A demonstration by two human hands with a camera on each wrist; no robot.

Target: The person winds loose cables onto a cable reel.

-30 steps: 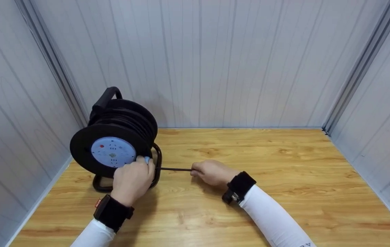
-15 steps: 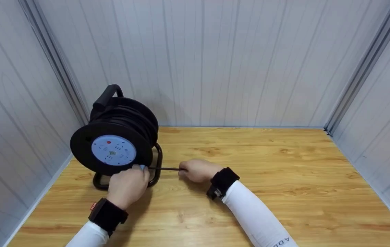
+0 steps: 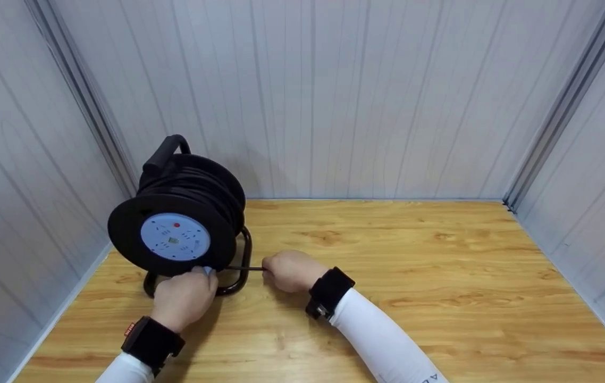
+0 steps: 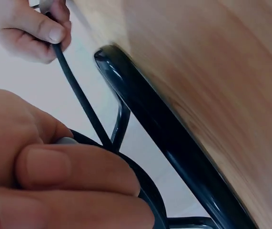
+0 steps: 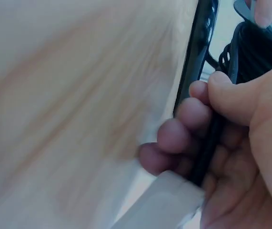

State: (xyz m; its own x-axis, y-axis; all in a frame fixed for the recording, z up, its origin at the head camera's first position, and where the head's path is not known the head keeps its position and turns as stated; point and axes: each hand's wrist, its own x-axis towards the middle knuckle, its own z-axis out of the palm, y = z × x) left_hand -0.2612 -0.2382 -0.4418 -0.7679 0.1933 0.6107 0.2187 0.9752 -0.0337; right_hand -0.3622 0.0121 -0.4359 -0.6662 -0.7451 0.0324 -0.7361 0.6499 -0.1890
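Note:
A black cable reel (image 3: 124,234) stands upright at the left of the table, with a pale blue socket panel (image 3: 175,236) on its face. My left hand (image 3: 184,300) grips a blue-grey crank knob (image 3: 207,269) at the flange's lower right; curled fingers mostly cover it. To the right, my right hand (image 3: 293,272) holds the black cable (image 3: 246,268) between thumb and curled fingers, and the cable runs taut to the drum. In the right wrist view a pale, blocky plug-like end (image 5: 162,202) sits at the cable's end beside that palm.
The reel rests on a black tubular stand (image 3: 249,250), topped by a carrying handle (image 3: 163,151). Beneath is a wood-grain table (image 3: 414,255). A panelled back wall (image 3: 334,106) and side walls enclose it, the left one close to the reel.
The reel has turned clockwise; its red dot moved from the panel's left to its top. My left hand went down and left with the knob. My right hand came left, shortening the free cable.

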